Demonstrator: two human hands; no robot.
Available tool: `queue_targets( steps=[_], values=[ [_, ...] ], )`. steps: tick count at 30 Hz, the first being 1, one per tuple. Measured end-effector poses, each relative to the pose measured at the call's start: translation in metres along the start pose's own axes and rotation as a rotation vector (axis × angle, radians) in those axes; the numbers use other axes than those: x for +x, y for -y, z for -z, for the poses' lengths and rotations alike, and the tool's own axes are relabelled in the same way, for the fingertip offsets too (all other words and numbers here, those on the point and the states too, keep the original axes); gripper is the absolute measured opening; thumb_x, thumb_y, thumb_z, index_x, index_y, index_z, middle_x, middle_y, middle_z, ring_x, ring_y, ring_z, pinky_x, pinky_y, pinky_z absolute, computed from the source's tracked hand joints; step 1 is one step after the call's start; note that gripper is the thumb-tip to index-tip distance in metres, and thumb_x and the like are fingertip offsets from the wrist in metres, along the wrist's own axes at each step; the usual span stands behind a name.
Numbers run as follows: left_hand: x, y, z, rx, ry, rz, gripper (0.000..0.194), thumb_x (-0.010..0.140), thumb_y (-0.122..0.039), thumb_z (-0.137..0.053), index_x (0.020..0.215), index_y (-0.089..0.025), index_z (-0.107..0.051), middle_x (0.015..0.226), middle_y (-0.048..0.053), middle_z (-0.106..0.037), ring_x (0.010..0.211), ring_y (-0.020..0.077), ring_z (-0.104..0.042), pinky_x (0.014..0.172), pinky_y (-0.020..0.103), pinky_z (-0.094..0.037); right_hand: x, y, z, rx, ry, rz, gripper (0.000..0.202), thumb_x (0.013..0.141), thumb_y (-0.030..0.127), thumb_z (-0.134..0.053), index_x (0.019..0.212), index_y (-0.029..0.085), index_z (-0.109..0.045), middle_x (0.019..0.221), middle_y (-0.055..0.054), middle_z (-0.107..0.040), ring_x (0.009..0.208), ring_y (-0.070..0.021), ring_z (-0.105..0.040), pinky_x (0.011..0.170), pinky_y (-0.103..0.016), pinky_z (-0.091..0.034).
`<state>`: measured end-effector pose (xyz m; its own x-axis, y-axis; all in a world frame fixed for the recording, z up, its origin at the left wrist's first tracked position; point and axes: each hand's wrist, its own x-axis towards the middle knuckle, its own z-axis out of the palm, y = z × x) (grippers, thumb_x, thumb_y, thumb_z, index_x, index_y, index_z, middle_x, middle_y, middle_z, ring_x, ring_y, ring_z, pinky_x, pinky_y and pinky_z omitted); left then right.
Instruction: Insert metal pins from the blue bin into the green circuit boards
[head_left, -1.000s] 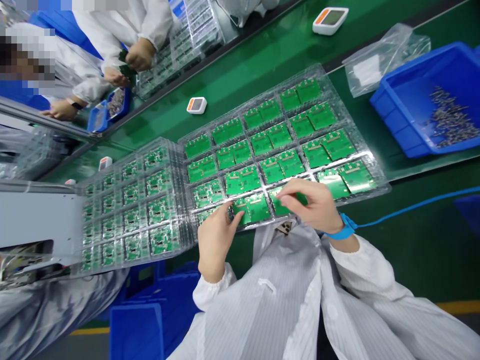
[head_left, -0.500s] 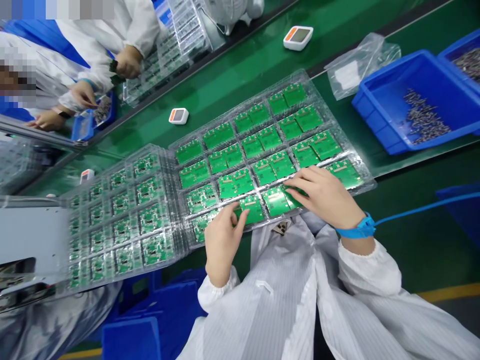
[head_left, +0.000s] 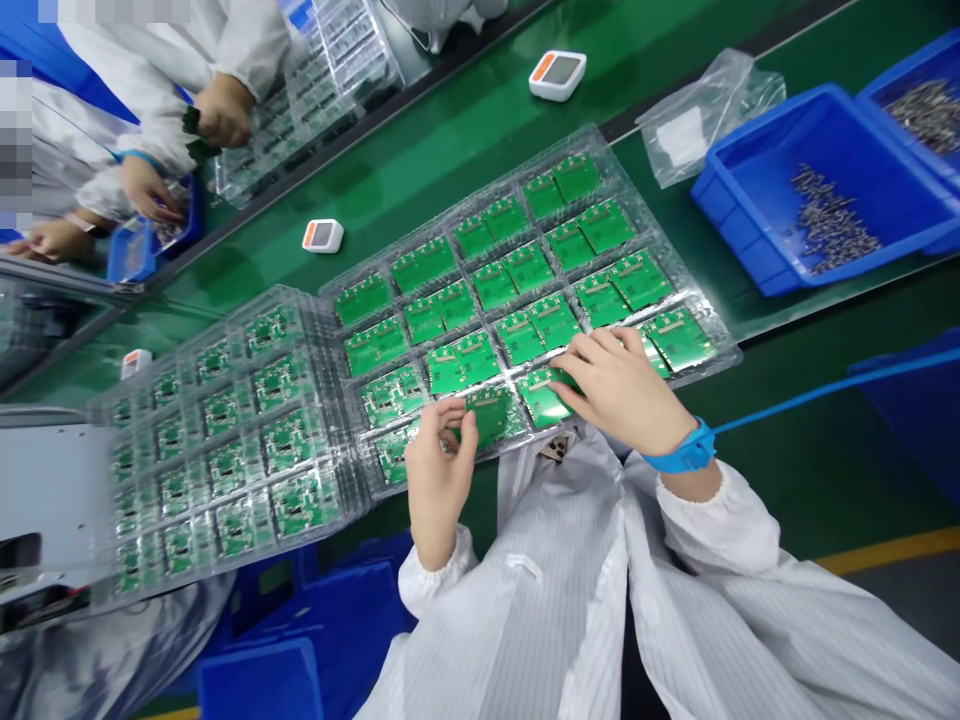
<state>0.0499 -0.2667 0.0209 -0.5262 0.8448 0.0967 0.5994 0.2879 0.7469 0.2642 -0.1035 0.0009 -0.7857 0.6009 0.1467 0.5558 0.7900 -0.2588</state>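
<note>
My left hand (head_left: 439, 460) is at the front edge of a clear plastic tray (head_left: 720, 345), thumb and fingers pinched at the left edge of a green circuit board (head_left: 493, 418). That board looks darker than its neighbours and seems slightly tilted. My right hand (head_left: 622, 390), with a blue wrist strap (head_left: 690, 447), reaches over the front row, its thumb and fingers apart above another green board (head_left: 541, 398). Part of the boards beneath the right palm is hidden. Green boards lie in the tray's other compartments, many in overlapping pairs.
Left of the tray stands a stack of clear trays (head_left: 341, 400) with populated boards. A blue bin (head_left: 750, 200) of small metal parts and a plastic bag (head_left: 720, 110) lie to the right. White-and-orange timers (head_left: 557, 75) sit beyond. Across the line, a co-worker's hands (head_left: 154, 190) work near bins.
The view has shifted, moving the scene slightly left. The board at my left hand has turned from bright to dark, and my left fingers have closed at its edge. My right hand stays over the front row.
</note>
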Motion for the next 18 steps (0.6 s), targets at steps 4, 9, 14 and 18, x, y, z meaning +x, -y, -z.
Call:
queue_targets(
  steps=[4,9,14,18],
  values=[
    [-0.003,0.001,0.001,-0.039,-0.093,-0.003,0.016,0.109,-0.035,-0.068,0.119,-0.022,-0.068,0.100,0.004,-0.074,0.087,0.0164,-0.074,0.076,0.027,-0.059,0.001,0.002,-0.004,0.033,-0.015,-0.031,0.025,0.113,0.039,-0.064,0.118,0.019,-0.078,0.109,-0.012,-0.074,0.109,-0.0326,-0.059,0.104,-0.050,-0.033],
    [-0.005,0.005,0.004,-0.050,-0.136,0.002,0.018,0.109,-0.037,-0.068,0.119,-0.023,-0.069,0.102,0.004,-0.073,0.088,0.0163,-0.074,0.079,0.027,-0.059,0.003,0.001,-0.003,0.162,-0.096,-0.071,0.020,0.114,0.038,-0.064,0.109,0.021,-0.073,0.104,-0.009,-0.074,0.102,-0.0296,-0.061,0.100,-0.047,-0.036],
    [-0.005,0.008,0.005,-0.050,-0.139,0.007,0.020,0.109,-0.039,-0.068,0.119,-0.022,-0.070,0.101,0.004,-0.073,0.088,0.0166,-0.073,0.079,0.028,-0.060,0.006,-0.003,0.002,0.379,-0.121,0.017,0.009,0.109,0.031,-0.069,0.110,0.022,-0.069,0.109,-0.010,-0.071,0.103,-0.0293,-0.064,0.095,-0.044,-0.043],
    [-0.005,0.007,0.005,-0.057,-0.134,0.001,0.019,0.110,-0.039,-0.068,0.119,-0.022,-0.070,0.102,0.004,-0.073,0.088,0.0164,-0.073,0.079,0.027,-0.059,0.007,-0.006,0.007,0.566,-0.141,0.067,0.002,0.106,0.023,-0.065,0.108,0.021,-0.065,0.116,-0.012,-0.070,0.107,-0.0292,-0.066,0.098,-0.044,-0.049]
  ],
)
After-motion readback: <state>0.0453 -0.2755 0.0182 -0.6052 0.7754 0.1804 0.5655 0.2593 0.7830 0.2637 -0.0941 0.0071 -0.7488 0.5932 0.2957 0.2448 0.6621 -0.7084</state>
